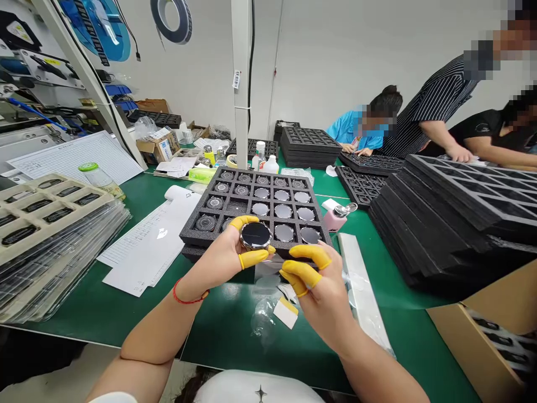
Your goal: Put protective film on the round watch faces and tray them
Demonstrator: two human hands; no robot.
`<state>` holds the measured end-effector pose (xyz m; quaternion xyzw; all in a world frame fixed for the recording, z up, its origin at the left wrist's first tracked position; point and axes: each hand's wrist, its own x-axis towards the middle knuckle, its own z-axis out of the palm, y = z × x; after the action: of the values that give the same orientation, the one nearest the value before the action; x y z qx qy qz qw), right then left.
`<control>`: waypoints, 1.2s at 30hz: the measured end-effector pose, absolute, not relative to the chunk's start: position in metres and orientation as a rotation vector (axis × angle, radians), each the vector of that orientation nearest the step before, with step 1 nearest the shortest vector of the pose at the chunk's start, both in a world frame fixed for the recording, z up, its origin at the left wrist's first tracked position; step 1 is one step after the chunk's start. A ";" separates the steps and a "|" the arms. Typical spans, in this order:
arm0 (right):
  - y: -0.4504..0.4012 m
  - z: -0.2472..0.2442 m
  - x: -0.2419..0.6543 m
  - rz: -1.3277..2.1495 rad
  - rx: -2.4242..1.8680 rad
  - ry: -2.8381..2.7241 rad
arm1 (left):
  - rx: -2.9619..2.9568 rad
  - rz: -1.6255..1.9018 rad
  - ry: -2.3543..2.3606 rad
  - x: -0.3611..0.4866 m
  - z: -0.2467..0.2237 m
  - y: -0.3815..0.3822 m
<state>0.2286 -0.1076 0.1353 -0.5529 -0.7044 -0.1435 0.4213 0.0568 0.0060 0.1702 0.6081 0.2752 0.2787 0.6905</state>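
Round dark-faced disc [255,235] pinched in my left hand [229,254], yellow-capped thumb and forefinger clamped on its rim, held just above near edge of black foam tray [191,235]. My right hand [321,285] just beside it, yellow-capped fingertips [308,254] pressed together on clear film [272,262] stretching toward disc. Tray pockets hold more round discs. Green mat [235,330] below, white paper tabs [286,312] lying on it. Stacked empty foam trays [453,224] at right. Other people at far end of bench
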 end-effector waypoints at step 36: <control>-0.097 0.141 0.233 1.020 -1.101 -1.025 | 1.926 0.556 0.444 0.061 0.154 -0.015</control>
<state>0.2334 -0.0966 0.1413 -0.4776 -0.4449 0.4428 0.6147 0.0613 -0.0146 0.1540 0.8026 0.1848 0.2317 0.5177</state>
